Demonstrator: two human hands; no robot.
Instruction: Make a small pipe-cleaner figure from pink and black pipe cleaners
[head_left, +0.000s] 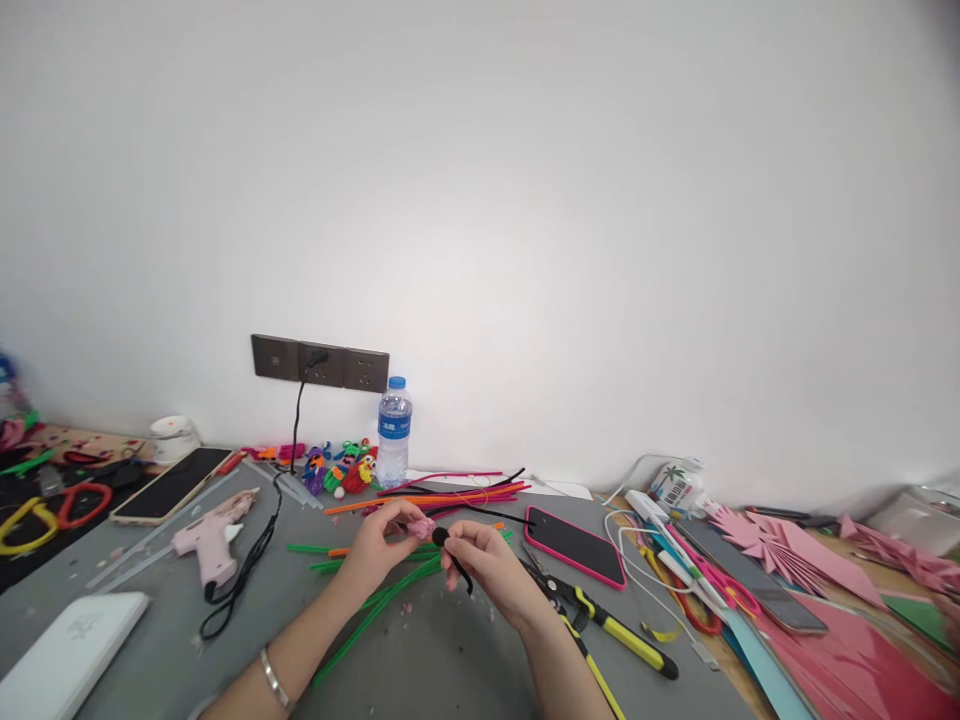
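Far left on the desk (450,660): red and yellow loops (52,505) are seen on a dark mat, with a white cup (173,437) behind them against the wall. A phone (171,484) with a dark screen lies face up just beside the mat. A white box (71,650) is placed at the near left edge. A pink glue gun (212,540) lies on its side; its black cord (247,570) is run up to the wall socket (321,364).

Centre: small coloured figures (341,468) are lined up by the wall, next to an upright water bottle (394,432) with a blue cap. A loose bundle of orange, pink and black pipe cleaners (450,493) is spread behind the hands; green pipe cleaners (375,600) lie beneath them.

The left hand (379,545), bracelet on its wrist, is closed with fingertips pinched on a small pink fuzzy piece (421,527). The right hand (487,565) is closed on a black pipe cleaner (450,555), whose end meets the pink piece. Both are held just above the desk, the hands nearly touching.

Right: a phone in a pink case (574,545) lies face up just beside the right hand. Yellow-handled pliers (615,630) are placed near the right forearm. White cables (637,550), pink scissors (724,585) and pink paper cutouts (787,550) are spread further right.
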